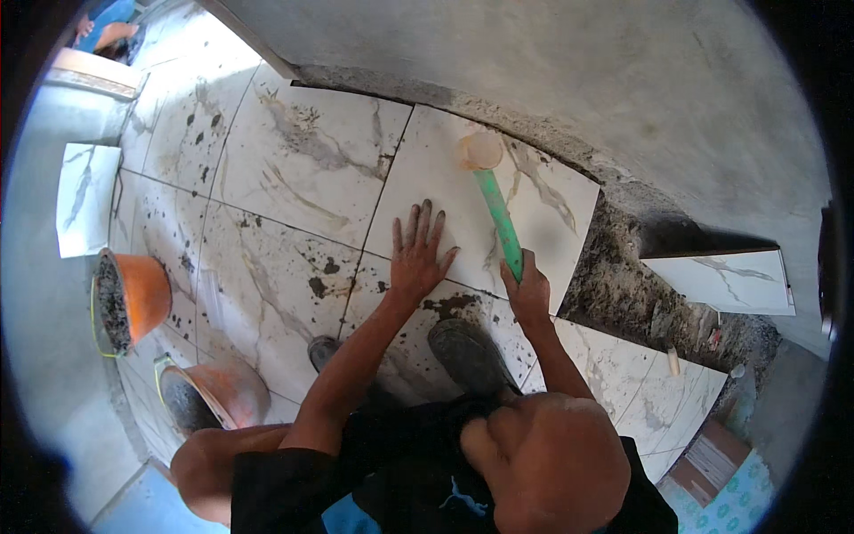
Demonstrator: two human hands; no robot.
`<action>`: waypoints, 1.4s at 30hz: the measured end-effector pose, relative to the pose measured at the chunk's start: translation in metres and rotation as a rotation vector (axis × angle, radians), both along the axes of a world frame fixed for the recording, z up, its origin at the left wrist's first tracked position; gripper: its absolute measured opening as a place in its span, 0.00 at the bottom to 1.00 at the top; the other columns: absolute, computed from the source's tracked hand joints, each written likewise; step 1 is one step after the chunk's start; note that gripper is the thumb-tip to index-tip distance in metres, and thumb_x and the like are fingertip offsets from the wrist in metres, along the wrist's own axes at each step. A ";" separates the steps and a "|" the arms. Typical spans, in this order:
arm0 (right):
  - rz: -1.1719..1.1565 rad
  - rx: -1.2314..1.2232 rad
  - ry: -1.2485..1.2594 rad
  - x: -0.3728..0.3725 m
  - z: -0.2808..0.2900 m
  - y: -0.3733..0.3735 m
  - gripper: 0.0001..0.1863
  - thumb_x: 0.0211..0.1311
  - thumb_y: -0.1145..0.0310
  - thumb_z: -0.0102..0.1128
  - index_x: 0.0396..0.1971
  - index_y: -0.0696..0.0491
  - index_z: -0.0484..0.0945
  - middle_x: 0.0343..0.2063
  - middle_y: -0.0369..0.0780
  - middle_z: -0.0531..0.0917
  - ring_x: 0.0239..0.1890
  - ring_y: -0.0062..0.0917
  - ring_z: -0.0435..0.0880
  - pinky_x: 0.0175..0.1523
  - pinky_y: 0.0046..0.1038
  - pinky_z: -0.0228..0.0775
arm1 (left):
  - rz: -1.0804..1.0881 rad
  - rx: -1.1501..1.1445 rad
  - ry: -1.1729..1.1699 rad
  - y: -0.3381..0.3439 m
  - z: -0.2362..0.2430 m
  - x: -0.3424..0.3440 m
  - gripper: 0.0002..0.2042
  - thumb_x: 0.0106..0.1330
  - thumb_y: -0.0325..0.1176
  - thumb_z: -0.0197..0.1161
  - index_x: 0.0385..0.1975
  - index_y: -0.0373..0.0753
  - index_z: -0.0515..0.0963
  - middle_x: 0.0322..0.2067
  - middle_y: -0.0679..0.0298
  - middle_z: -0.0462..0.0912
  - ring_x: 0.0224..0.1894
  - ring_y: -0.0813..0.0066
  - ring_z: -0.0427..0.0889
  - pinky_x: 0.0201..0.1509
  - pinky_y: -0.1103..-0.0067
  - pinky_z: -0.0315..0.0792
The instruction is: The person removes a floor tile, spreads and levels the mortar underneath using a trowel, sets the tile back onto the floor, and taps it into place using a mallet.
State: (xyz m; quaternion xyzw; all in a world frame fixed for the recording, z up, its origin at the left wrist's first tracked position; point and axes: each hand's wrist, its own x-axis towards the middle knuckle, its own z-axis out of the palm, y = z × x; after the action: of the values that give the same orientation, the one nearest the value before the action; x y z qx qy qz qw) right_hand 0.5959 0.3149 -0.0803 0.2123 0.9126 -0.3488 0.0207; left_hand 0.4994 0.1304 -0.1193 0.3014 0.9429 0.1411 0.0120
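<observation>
My left hand (419,258) lies flat with fingers spread on a white marble-patterned floor tile (436,160) beside the wall. In my right hand (529,289) is the green handle of a rubber mallet (500,209), fingers wrapped round its lower end. The mallet's pale, round head rests on or just above the same tile, towards its far side; which of the two I cannot tell. Along the tile's right edge runs a strip of rough, dark mortar bed (614,258).
Two orange buckets (147,289) with grey mortar stand at the left. A cut tile (725,278) leans over the mortar bed at the right; another tile piece (87,200) leans on the left wall. A cardboard box (712,463) lies lower right. Another person (111,22) is at the far left.
</observation>
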 end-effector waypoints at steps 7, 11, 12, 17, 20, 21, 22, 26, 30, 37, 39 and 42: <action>0.036 -0.057 0.059 -0.014 -0.004 -0.010 0.19 0.58 0.56 0.54 0.39 0.55 0.65 0.19 0.50 0.76 0.23 0.45 0.78 0.26 0.41 0.67 | 0.017 -0.001 -0.025 -0.003 0.000 -0.005 0.31 0.61 0.50 0.51 0.61 0.40 0.55 0.64 0.53 0.46 0.66 0.55 0.44 0.65 0.53 0.41; 0.054 -0.089 0.049 -0.012 -0.009 -0.012 0.19 0.59 0.55 0.53 0.37 0.55 0.66 0.18 0.49 0.76 0.21 0.46 0.77 0.26 0.41 0.67 | 0.017 0.016 -0.030 -0.003 0.002 -0.005 0.32 0.61 0.50 0.51 0.62 0.40 0.54 0.64 0.52 0.45 0.66 0.55 0.44 0.65 0.53 0.40; 0.047 -0.108 0.063 -0.009 -0.011 -0.012 0.19 0.59 0.54 0.53 0.36 0.55 0.66 0.17 0.49 0.75 0.21 0.46 0.77 0.26 0.42 0.67 | 0.009 0.009 -0.037 -0.001 0.004 -0.005 0.32 0.61 0.50 0.52 0.62 0.40 0.54 0.64 0.52 0.45 0.66 0.55 0.43 0.65 0.53 0.40; -0.006 -0.183 0.054 0.002 0.004 -0.011 0.17 0.59 0.56 0.54 0.36 0.55 0.66 0.15 0.48 0.74 0.20 0.44 0.77 0.25 0.39 0.66 | -0.074 -0.001 -0.054 -0.001 0.002 -0.004 0.39 0.54 0.57 0.55 0.61 0.40 0.54 0.65 0.53 0.44 0.67 0.54 0.42 0.64 0.49 0.39; -0.100 -0.207 0.107 0.019 0.017 -0.008 0.17 0.60 0.57 0.53 0.36 0.56 0.66 0.14 0.48 0.74 0.18 0.41 0.77 0.23 0.37 0.67 | -0.326 -0.013 -0.142 0.004 0.008 -0.007 0.44 0.47 0.61 0.59 0.62 0.44 0.55 0.65 0.55 0.43 0.67 0.55 0.40 0.62 0.45 0.39; -0.143 -0.233 0.105 0.023 0.019 -0.008 0.16 0.60 0.58 0.53 0.36 0.56 0.66 0.13 0.47 0.73 0.18 0.40 0.77 0.23 0.37 0.67 | -0.506 -0.015 -0.168 0.007 0.009 -0.009 0.46 0.42 0.63 0.61 0.62 0.46 0.55 0.65 0.57 0.43 0.67 0.56 0.39 0.61 0.43 0.39; -0.154 -0.235 0.099 0.028 0.018 -0.007 0.16 0.60 0.58 0.53 0.36 0.56 0.66 0.13 0.47 0.73 0.18 0.40 0.77 0.23 0.37 0.67 | -0.516 -0.017 -0.176 0.009 0.009 -0.009 0.46 0.42 0.63 0.61 0.62 0.46 0.55 0.65 0.57 0.43 0.67 0.56 0.39 0.61 0.43 0.39; -0.301 -0.346 -0.058 0.040 0.013 0.007 0.16 0.60 0.59 0.54 0.33 0.57 0.66 0.12 0.46 0.73 0.15 0.36 0.77 0.20 0.35 0.66 | -0.510 -0.117 -0.092 0.020 0.008 -0.006 0.49 0.36 0.64 0.61 0.62 0.51 0.54 0.65 0.62 0.44 0.68 0.58 0.39 0.61 0.42 0.39; -0.289 -0.220 0.020 0.044 0.011 0.008 0.17 0.60 0.58 0.53 0.32 0.58 0.65 0.11 0.45 0.72 0.13 0.35 0.76 0.19 0.34 0.66 | -0.473 -0.124 -0.139 0.025 0.009 -0.004 0.48 0.34 0.64 0.62 0.61 0.54 0.56 0.65 0.66 0.46 0.68 0.63 0.39 0.62 0.42 0.36; -0.319 -0.177 0.056 0.048 0.006 0.008 0.18 0.58 0.58 0.55 0.34 0.60 0.65 0.12 0.49 0.73 0.16 0.42 0.77 0.19 0.37 0.65 | -0.483 -0.162 -0.075 0.028 0.006 -0.007 0.47 0.31 0.64 0.61 0.59 0.54 0.60 0.64 0.65 0.48 0.67 0.61 0.43 0.61 0.42 0.40; -0.268 -0.067 0.082 0.063 -0.020 0.015 0.18 0.58 0.59 0.55 0.34 0.60 0.65 0.12 0.50 0.73 0.16 0.43 0.77 0.19 0.37 0.65 | -0.445 -0.171 -0.069 0.030 0.008 -0.004 0.46 0.31 0.64 0.60 0.58 0.53 0.63 0.64 0.65 0.49 0.67 0.61 0.44 0.60 0.42 0.41; -0.271 -0.042 0.101 0.063 -0.011 0.016 0.18 0.58 0.59 0.55 0.33 0.59 0.64 0.12 0.50 0.73 0.15 0.45 0.76 0.18 0.38 0.65 | -0.471 -0.202 -0.071 0.033 0.008 -0.004 0.47 0.33 0.64 0.60 0.59 0.52 0.60 0.65 0.64 0.48 0.67 0.58 0.43 0.59 0.41 0.43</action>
State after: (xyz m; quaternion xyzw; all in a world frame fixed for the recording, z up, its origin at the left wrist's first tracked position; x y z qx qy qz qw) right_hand 0.6594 0.3305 -0.0911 0.3155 0.8679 -0.3776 -0.0680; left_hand 0.4949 0.1637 -0.1109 0.5050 0.8549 0.0501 0.1076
